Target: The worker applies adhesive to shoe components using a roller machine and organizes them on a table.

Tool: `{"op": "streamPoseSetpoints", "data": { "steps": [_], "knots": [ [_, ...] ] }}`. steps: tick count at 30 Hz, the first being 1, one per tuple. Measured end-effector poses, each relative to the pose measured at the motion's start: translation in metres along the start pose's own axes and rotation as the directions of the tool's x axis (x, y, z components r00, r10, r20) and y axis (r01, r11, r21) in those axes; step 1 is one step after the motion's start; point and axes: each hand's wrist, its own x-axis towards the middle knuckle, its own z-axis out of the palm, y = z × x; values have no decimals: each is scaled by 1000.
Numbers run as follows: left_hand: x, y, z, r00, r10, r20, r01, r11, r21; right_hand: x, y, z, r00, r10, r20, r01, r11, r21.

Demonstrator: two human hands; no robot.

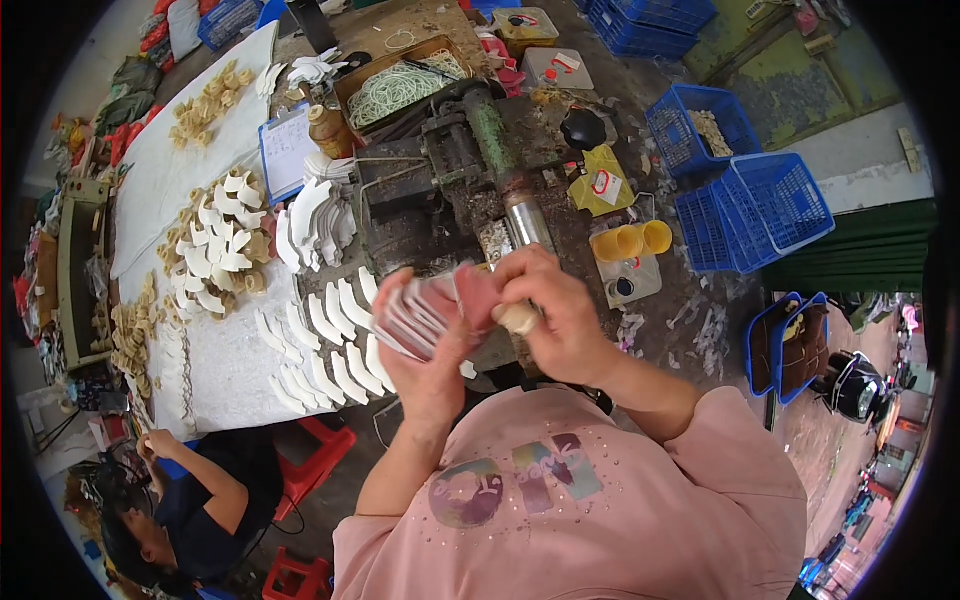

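Note:
My left hand (432,365) is closed round a stack of thin, curved white and pinkish pieces (410,322), their edges fanned towards the table. At the stack's right side, a pink piece (474,290) lies next to the fingers of my right hand (555,315). That hand is closed on a small, curled beige piece (518,318). Both hands are in front of a green, worn machine (495,140) with a shiny metal cylinder (527,222). Rows of curved white pieces (325,320) lie on the pale tabletop left of my hands.
A heap of white pieces (220,240), beige curled pieces (205,105) and a clipboard (285,155) occupy the left table. A box of pale green cord (405,95) sits behind the machine. Blue crates (755,215) stand right. Another person (210,490) sits lower left near red stools (310,460).

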Motion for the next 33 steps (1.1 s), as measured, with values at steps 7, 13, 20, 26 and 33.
{"op": "streamPoseSetpoints", "data": {
  "steps": [7,13,20,26,33],
  "knots": [
    [1,-5,-33,999,-51,-13,52,908,415,9,37,-109,839,500,215,-336,786,-519],
    [-6,-10,7,852,-205,483,-329,509,796,-14,56,-88,777,521,354,-286,793,-538],
    [-5,-10,-17,872,-212,441,-217,641,736,-22,53,-68,832,553,-27,-545,809,-219],
    [6,22,-117,970,-165,179,-19,683,730,-27,68,-68,786,604,-135,-618,776,-126],
    [52,59,-310,989,123,-78,31,343,939,-25,56,-60,780,532,-329,-610,764,-212]
  ]
}}
